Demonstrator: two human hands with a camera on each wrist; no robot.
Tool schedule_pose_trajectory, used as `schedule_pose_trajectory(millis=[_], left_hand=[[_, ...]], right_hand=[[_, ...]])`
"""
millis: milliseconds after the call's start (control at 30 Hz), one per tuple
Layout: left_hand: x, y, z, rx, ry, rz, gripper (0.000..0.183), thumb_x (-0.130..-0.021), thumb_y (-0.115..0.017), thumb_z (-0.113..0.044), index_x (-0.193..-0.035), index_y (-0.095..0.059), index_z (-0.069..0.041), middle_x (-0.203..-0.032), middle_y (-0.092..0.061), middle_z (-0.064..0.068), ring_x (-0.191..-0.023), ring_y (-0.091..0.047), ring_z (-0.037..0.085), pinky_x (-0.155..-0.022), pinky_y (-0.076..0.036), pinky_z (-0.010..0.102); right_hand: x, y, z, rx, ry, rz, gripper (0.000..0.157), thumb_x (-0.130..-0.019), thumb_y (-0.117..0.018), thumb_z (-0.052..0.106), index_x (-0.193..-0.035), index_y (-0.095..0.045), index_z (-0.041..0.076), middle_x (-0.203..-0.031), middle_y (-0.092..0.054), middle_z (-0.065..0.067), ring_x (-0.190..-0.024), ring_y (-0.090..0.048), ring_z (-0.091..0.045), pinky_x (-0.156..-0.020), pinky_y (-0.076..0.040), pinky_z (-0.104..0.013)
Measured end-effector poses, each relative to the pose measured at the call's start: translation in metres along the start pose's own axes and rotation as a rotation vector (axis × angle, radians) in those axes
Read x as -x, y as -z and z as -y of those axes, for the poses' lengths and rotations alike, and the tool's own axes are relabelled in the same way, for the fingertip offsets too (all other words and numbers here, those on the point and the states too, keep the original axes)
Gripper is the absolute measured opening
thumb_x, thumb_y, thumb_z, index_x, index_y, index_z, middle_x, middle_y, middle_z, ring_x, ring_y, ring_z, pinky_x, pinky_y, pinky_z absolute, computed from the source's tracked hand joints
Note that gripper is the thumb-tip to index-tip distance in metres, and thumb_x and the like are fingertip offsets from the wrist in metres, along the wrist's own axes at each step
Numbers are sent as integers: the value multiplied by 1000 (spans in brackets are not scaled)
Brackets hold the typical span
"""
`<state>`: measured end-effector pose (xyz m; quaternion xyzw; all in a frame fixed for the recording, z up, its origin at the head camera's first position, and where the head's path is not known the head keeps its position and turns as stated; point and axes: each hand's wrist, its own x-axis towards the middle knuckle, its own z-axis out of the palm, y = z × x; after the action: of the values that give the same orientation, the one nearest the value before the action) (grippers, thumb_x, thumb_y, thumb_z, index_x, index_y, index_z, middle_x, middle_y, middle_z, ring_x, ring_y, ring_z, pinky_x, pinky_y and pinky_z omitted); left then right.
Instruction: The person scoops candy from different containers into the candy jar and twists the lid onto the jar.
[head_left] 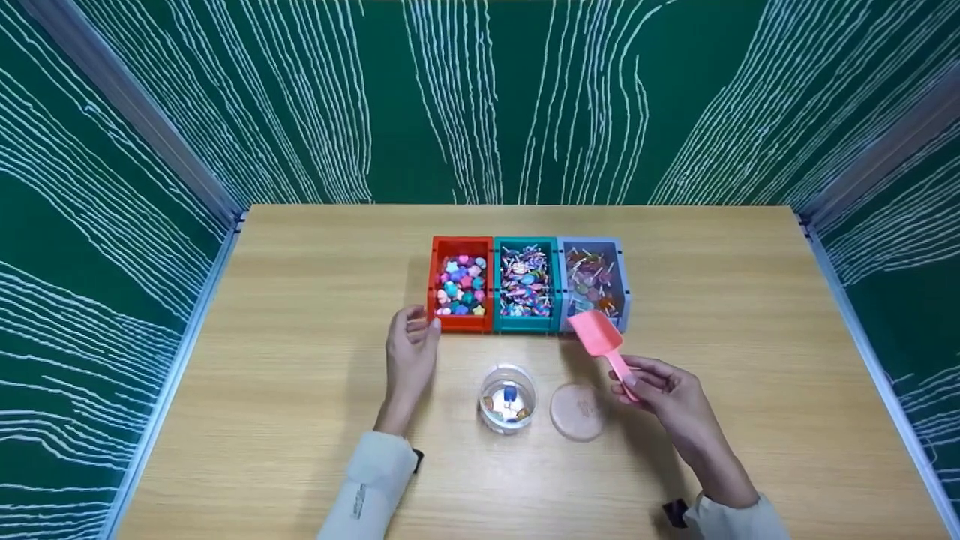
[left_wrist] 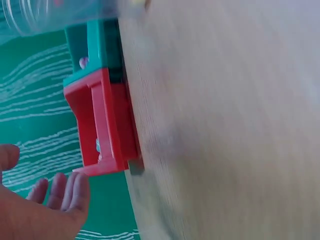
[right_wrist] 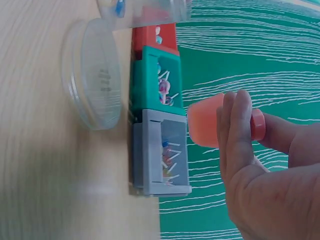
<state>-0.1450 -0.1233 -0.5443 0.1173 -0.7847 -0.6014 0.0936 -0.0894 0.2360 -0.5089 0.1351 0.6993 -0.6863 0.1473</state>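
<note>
My right hand (head_left: 671, 397) grips the handle of a pink scoop (head_left: 598, 334), whose blade overlaps the front of the grey-lilac bin (head_left: 627, 304) in the head view. Nothing shows in the scoop's blade. Beside the front left corner of the red bin (head_left: 463, 323) is my left hand (head_left: 411, 356), its fingers loosely bent and holding nothing. A clear round jar (head_left: 508, 429) stands between the hands, with a few small pieces at its bottom, one of them blue. Its round translucent lid (head_left: 577, 412) lies flat on the table, right of the jar.
The teal bin (head_left: 525, 324) sits between the other two, joined in one row. Star and flower beads (head_left: 465, 283) fill the red bin; small lollipop-shaped pieces (head_left: 527, 277) fill the teal one, with similar pieces in the grey-lilac one. Green walls with white lines surround the wooden table (head_left: 300, 300).
</note>
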Motion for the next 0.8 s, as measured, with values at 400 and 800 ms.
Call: schedule_pose_trajectory(millis=[400, 800], left_hand=[[-33, -10, 0, -53, 82, 13, 45, -105, -66, -19, -144, -56, 2, -134, -62, 20, -119, -65, 34, -106, -53, 47], [-52, -10, 2, -113, 64, 44, 32, -107, -63, -15, -133, -66, 2, -116, -69, 19, -109, -67, 34, -100, -55, 47]], right_hand=[[-13, -2, -4, -70, 77, -74, 43, -106, -58, -2, -147, -51, -12, -104, -79, 1, -95, -78, -14, -92, -60, -34], [-26, -1, -6, -7, 49, -110, 44, -106, -61, 2, -148, -55, -6, -118, -77, -12, -97, -77, -14, -87, -61, -26]])
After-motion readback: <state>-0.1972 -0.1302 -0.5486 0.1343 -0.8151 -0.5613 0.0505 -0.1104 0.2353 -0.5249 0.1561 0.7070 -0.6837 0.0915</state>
